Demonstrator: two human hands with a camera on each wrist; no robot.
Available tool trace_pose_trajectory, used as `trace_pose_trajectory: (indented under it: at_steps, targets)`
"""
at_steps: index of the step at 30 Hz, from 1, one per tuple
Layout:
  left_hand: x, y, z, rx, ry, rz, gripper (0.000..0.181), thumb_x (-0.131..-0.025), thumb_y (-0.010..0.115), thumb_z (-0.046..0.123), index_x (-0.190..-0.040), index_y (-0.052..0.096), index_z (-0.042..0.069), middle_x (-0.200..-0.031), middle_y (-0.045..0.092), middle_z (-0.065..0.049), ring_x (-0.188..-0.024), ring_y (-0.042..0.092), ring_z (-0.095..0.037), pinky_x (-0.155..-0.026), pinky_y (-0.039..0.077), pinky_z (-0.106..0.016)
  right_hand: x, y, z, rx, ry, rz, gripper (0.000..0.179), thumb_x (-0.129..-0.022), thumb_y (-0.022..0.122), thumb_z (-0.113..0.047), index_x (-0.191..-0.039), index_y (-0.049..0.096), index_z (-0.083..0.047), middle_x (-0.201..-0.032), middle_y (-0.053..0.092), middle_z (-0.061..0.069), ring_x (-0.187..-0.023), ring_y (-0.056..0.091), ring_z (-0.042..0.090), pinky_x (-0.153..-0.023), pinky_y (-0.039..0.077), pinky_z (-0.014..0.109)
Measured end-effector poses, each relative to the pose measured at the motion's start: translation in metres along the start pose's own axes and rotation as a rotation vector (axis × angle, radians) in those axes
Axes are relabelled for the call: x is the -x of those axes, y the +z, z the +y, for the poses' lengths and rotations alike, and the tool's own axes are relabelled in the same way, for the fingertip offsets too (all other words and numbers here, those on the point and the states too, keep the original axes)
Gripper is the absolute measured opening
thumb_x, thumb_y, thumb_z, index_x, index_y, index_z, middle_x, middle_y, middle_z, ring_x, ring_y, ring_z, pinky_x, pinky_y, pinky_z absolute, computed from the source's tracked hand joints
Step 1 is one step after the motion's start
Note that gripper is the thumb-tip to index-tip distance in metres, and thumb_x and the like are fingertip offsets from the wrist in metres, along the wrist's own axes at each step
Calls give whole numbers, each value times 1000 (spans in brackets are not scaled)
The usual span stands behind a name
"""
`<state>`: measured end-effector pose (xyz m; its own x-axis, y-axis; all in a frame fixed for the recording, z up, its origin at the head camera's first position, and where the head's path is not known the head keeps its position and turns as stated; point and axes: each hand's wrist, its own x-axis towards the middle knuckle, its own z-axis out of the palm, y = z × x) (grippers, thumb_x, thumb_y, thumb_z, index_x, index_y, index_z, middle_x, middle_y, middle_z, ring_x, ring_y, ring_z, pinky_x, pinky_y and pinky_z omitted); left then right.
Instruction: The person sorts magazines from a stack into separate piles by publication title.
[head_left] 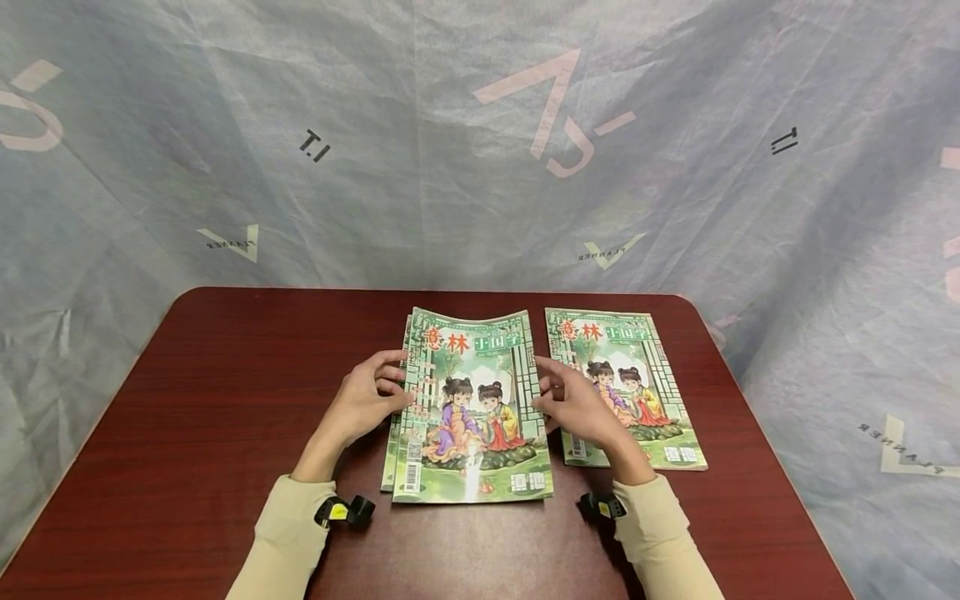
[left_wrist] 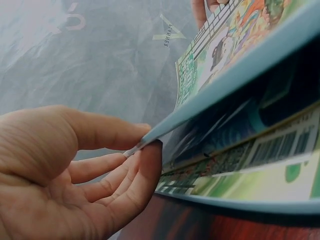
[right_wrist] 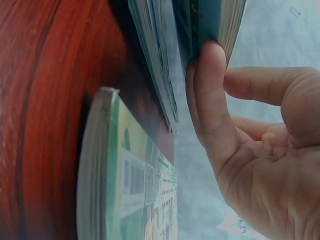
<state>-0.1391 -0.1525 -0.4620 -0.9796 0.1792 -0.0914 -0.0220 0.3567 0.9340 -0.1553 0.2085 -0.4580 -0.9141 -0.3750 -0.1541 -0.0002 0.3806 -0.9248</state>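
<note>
While the person's left grip [head_left: 363, 400] and right grip [head_left: 583, 406] pinch opposite edges of a raised magazine [head_left: 476, 417] over a lower magazine [head_left: 389, 471], another magazine [head_left: 637, 383] lies on the tabletop [head_left: 225, 400]

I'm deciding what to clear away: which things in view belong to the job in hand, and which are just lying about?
In the job:
Top magazine, held between left hand and right hand
Lower magazine, beneath it

Just about:
Separate magazine, untouched; its matching cover suggests it may belong too
Table
Grey cloth behind
</note>
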Motion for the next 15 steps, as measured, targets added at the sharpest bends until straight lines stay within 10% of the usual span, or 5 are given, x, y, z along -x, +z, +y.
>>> trace_pose_trajectory:
  at_steps: [15]
  targets:
    - [-1,11,3,-30,33,47,66,-99,79,2,-161,55,3,-136,70,-25,-104,72,-29,-81,57,-36,1,-12,1,-17,-38,1,73,-105,62,12,-171,30,8,-108,52,17,-83,63,22,-65,65,41]
